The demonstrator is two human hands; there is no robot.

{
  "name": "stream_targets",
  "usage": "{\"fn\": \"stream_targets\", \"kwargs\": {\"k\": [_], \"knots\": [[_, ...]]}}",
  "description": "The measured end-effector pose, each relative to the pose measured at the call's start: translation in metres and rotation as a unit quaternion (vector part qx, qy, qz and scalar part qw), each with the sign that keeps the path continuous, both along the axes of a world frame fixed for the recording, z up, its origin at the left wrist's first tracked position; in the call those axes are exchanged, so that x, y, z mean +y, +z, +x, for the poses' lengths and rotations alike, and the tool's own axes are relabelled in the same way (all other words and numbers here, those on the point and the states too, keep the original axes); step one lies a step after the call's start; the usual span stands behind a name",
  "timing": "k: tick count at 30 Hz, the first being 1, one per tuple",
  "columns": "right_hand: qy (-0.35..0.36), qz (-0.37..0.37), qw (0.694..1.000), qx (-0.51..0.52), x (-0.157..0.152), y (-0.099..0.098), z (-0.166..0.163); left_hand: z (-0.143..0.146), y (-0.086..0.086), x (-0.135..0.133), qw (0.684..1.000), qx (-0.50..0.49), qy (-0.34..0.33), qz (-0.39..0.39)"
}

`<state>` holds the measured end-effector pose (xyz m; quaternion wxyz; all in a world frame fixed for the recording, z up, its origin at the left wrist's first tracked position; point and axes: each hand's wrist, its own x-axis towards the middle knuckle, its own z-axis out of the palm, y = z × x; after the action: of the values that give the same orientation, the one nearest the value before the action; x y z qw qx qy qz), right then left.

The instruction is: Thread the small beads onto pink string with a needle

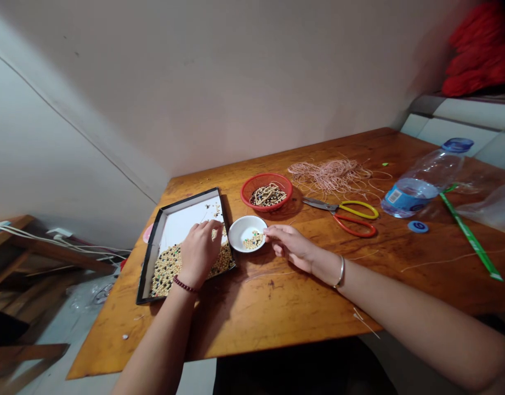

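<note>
Over the right part of a shallow black-edged tray (182, 207) is my left hand (199, 249), back up, fingers curled; whatever is in its fingertips is hidden. Small cream, black and green beads (166, 269) cover the tray's near half, and a few lie at its far right corner. Right beside the tray stands a small white bowl (239, 230), with some beads gathered toward its near right side. My right hand (292, 247) has its thumb and forefinger closed at the bowl's right rim, with the other fingers folded under.
Behind the bowl sits a red plastic basket (266, 176) holding strung beads. Scissors (338, 209) and a tangle of pink cord (334, 176) lie to its right. Farther right are a water bottle (425, 178), its blue cap (418, 226) and a green strip (471, 236). A wall rises behind the table.
</note>
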<state>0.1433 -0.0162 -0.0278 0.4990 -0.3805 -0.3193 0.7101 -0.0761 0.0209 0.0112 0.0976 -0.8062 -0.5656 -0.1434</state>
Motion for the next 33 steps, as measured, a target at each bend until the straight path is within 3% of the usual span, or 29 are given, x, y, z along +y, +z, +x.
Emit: {"fn": "stream_targets", "kwargs": {"k": [4,7,21,33], "knots": [[0.001,-0.008,1.0,0.011,0.001,-0.001,0.001,0.012,-0.003,-0.004,0.981,-0.066,-0.174,-0.052],[0.001,-0.002,1.0,0.01,0.001,-0.001,0.001,0.017,-0.01,-0.005,0.964,-0.054,-0.24,-0.1],[0.012,-0.011,1.0,0.011,0.001,-0.003,0.0,0.016,-0.016,-0.003,0.96,-0.03,-0.237,-0.143],[0.017,-0.021,0.999,0.02,0.001,-0.001,0.0,0.019,-0.014,-0.008,0.969,-0.033,-0.216,-0.119]]}}
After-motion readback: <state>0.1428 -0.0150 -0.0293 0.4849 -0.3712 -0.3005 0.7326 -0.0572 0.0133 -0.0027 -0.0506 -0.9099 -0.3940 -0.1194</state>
